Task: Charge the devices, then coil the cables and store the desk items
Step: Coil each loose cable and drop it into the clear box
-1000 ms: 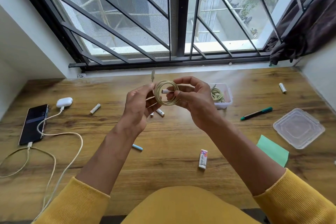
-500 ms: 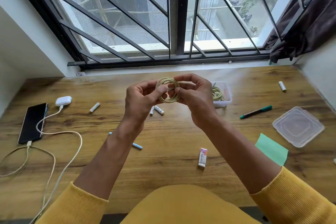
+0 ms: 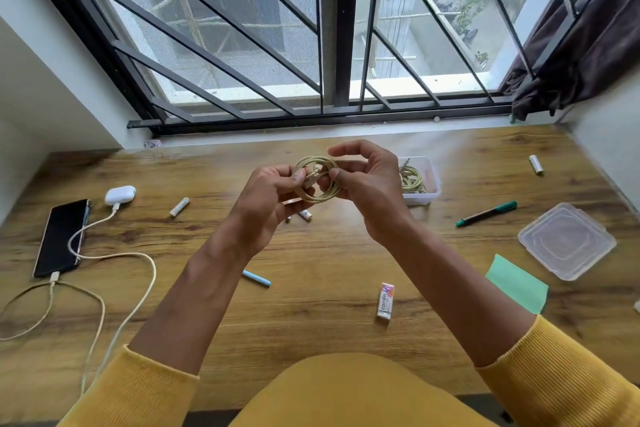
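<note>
Above the middle of the wooden desk [image 3: 311, 288] I hold a small coil of beige cable [image 3: 320, 196]. My left hand [image 3: 266, 198] pinches the cable's plug end at the coil's centre. My right hand [image 3: 363, 184] grips the coil's right side, its forefinger raised. A clear plastic box [image 3: 431, 192] behind my right hand holds another coiled beige cable [image 3: 412, 178]. At the far left a black phone [image 3: 62, 236] and a white earbud case [image 3: 120, 195] each lie with a cable plugged in.
The box's clear lid [image 3: 566, 241] lies at the right, by a green sticky-note pad [image 3: 517, 282]. A green marker [image 3: 486, 213], an eraser [image 3: 385, 300], a blue pen [image 3: 256, 278] and batteries [image 3: 179, 207] [image 3: 536, 164] are scattered on the desk. A barred window runs behind.
The loose plug end that stood above the coil has been brought down into its centre, now pinched by my left hand. My right forefinger has lifted off the coil.
</note>
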`<act>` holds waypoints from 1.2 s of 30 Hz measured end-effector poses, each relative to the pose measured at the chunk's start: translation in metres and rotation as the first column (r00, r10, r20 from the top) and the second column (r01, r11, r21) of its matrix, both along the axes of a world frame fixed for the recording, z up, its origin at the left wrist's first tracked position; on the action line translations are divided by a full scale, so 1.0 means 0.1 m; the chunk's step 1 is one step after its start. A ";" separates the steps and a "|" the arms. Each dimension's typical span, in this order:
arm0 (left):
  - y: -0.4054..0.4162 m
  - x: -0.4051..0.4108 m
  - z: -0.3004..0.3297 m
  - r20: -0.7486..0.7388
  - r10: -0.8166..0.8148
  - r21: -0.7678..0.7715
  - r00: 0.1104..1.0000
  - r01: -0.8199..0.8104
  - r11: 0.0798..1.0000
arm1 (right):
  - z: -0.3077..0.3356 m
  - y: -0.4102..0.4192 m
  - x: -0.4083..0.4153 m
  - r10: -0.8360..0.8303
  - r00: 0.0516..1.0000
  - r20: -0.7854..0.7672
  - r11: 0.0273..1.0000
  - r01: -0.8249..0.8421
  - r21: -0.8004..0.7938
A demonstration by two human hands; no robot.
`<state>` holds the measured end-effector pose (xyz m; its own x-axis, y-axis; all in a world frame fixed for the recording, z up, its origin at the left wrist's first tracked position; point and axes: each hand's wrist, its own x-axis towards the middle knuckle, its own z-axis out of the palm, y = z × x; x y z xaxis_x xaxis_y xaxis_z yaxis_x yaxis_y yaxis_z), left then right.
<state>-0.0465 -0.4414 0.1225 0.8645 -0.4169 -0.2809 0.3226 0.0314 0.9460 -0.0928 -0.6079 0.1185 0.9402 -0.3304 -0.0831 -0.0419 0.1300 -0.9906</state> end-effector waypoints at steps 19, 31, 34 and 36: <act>-0.13 -0.06 -0.13 0.243 0.094 0.078 0.965 -0.116 0.990 | 0.01 0.02 0.00 -0.038 0.999 -0.035 0.999 0.039 0.028; -0.20 -0.01 -0.26 0.415 0.412 0.010 0.811 -0.457 0.890 | -0.06 0.02 -0.04 -0.043 0.998 -0.056 0.999 0.045 0.028; -0.16 0.09 -0.26 0.241 0.494 -0.070 0.835 -0.492 0.868 | -0.09 -0.02 -0.02 -0.072 0.995 -0.074 0.997 0.075 0.029; -0.16 0.10 -0.27 0.221 0.471 -0.059 0.854 -0.470 0.881 | -0.11 -0.06 -0.01 -0.080 0.995 -0.064 0.996 0.082 0.030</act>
